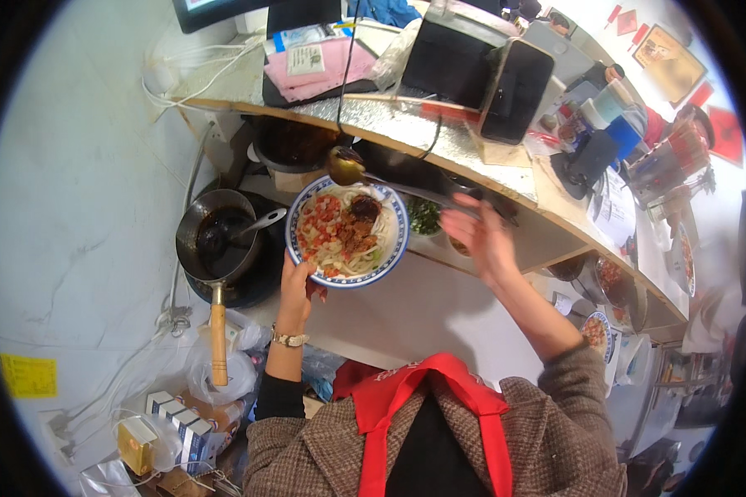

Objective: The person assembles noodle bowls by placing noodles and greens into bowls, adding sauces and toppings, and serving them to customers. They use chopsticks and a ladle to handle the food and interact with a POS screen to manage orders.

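Observation:
My left hand (297,282) grips the near-left rim of a blue-and-white bowl (399,258). Inside are pale noodles (354,266), diced red topping (324,214), brown minced topping (355,237) and a dark sauce (365,208). Past the bowl's far rim lies the head of a metal ladle (345,166), its long handle running right towards my right hand (482,239). That hand is blurred, with fingers spread beside the handle; no grip on it shows. Below the fingers, a container of chopped green herbs (423,214) is partly hidden.
At left stands a saucepan (216,233) of dark liquid with a spoon, its wooden handle (219,348) pointing towards me. A dark pot (295,146) sits under the raised shelf (373,118), which carries a phone (517,90). Another noodle bowl (597,332) is at right.

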Tool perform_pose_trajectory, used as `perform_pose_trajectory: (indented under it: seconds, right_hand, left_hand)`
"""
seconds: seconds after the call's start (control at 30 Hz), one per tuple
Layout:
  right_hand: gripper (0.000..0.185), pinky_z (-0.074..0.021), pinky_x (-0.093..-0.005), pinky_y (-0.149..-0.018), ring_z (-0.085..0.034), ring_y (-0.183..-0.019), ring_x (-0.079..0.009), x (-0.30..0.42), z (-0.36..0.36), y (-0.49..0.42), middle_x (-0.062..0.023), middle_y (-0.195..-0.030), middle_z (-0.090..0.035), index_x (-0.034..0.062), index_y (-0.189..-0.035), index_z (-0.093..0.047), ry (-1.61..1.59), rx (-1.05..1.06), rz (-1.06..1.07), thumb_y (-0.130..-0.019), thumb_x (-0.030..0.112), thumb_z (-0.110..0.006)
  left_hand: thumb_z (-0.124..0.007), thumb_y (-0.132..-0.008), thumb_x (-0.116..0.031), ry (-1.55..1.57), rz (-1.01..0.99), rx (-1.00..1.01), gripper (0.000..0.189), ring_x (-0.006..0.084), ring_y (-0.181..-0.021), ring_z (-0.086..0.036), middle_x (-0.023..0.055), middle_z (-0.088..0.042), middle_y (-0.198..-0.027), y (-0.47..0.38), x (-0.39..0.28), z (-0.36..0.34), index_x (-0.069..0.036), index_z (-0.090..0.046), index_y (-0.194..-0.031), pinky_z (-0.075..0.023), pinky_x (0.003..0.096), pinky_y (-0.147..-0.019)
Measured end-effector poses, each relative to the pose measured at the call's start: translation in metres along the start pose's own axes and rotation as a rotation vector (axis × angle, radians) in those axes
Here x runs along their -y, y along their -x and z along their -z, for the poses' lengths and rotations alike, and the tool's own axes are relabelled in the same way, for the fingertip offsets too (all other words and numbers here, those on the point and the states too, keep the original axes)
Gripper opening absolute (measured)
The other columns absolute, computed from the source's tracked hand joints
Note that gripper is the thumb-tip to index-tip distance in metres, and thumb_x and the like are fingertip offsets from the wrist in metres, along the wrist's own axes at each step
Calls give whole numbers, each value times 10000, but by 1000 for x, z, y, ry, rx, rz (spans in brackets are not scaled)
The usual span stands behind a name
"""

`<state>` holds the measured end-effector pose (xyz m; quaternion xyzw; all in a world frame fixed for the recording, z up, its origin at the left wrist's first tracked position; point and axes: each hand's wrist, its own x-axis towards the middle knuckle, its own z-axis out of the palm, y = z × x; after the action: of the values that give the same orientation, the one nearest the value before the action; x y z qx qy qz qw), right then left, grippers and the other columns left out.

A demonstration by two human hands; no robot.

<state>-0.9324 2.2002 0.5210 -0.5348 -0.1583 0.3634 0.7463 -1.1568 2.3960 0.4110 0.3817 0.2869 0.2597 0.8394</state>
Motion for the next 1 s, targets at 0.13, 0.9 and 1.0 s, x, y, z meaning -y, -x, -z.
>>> perform_pose_trajectory:
  seconds: [0.13,0.9,1.0]
  right_hand:
    - [411,-483,-352,-931,-620,-981,-269,-40,-36,-87,-219,-1027,-622,-43,-1170,-522,-103,104,21,-987,279,-343]
    - [424,-483,-311,-886,-608,-993,-189,175,385,325,-119,-1050,-625,14,-1241,-511,540,250,120,-973,334,-441]
    - [395,-480,-303,-869,-619,-929,-171,235,452,409,-113,-987,-640,-12,-1199,-530,403,-178,326,-990,294,-394]
  left_hand:
    - [-416,-802,-42,-78,-123,-1,560,140,-584,-592,125,-591,-1037,22,3,-1,-96,-305,-1349,-436,240,-350]
    - [-440,-794,-148,-160,384,953,512,254,-730,-667,195,-608,-1064,187,79,-493,54,-404,-1263,-568,318,-568]
    - [-435,-847,-203,-276,389,829,212,95,-443,-419,34,-558,-689,184,133,-570,-43,-513,-962,-343,225,-395]
